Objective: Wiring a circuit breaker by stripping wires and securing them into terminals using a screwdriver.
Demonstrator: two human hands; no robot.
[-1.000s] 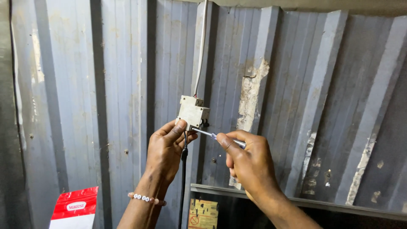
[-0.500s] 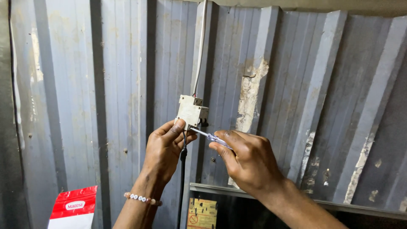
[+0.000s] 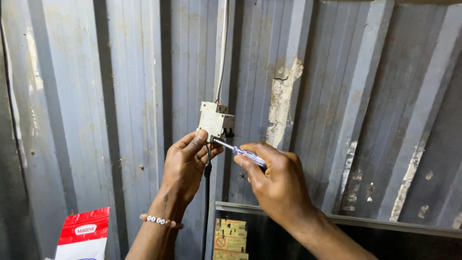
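Observation:
A small dirty white switch box point(image 3: 215, 120) hangs on a grey corrugated metal wall point(image 3: 120, 86), with a white cable point(image 3: 222, 53) running up from it and a black cable point(image 3: 207, 192) dropping below. My left hand point(image 3: 185, 168) steadies the box from underneath, thumb and fingers at its lower edge. My right hand point(image 3: 276, 185) grips a screwdriver point(image 3: 240, 152) with a clear handle; its metal tip touches the bottom of the box. A white bead bracelet point(image 3: 159, 220) sits on my left wrist.
A red and white packet point(image 3: 83, 236) stands at the lower left. A yellow-brown label point(image 3: 230, 238) shows below the hands, under a metal ledge point(image 3: 385, 224) that runs to the right. Patches of peeled paint point(image 3: 284, 96) mark the wall.
My right hand has shifted slightly left and closer to the box, keeping the screwdriver tip at the box's underside. The left hand stays in place.

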